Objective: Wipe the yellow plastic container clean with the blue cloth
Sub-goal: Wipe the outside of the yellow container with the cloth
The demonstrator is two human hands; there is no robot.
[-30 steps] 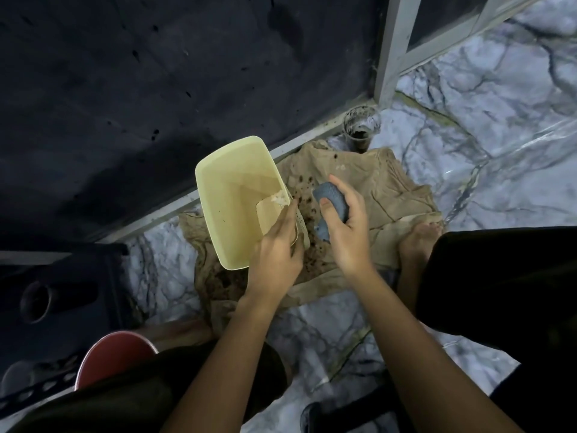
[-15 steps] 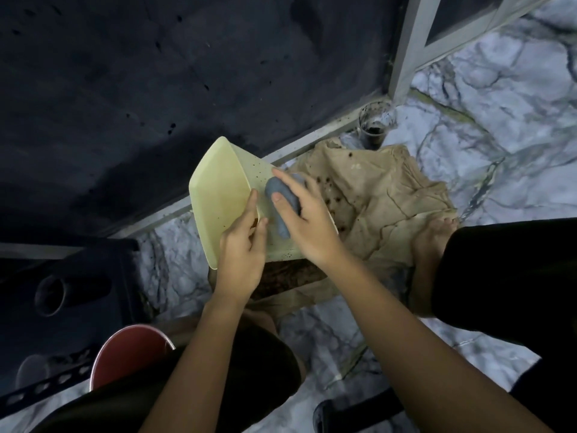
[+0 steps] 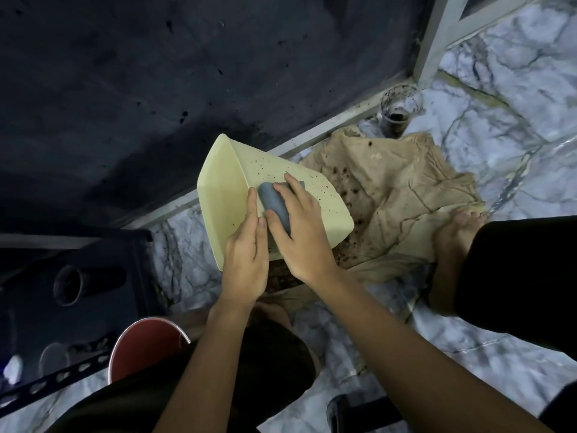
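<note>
Your left hand (image 3: pixel 246 257) and right hand (image 3: pixel 301 232) are bare with both forearms uncovered to the frame edge, no rings, watch or gloves showing, nails short, dark shorts (image 3: pixel 256 370) over your left leg, black cloth (image 3: pixel 524 276) over the right, and a bare foot (image 3: pixel 459 235).

Dim, cool light throughout, dark wall (image 3: pixel 156 89) nearly black, marble floor (image 3: pixel 515 73) brighter, edges curved by wide-angle distortion.
</note>
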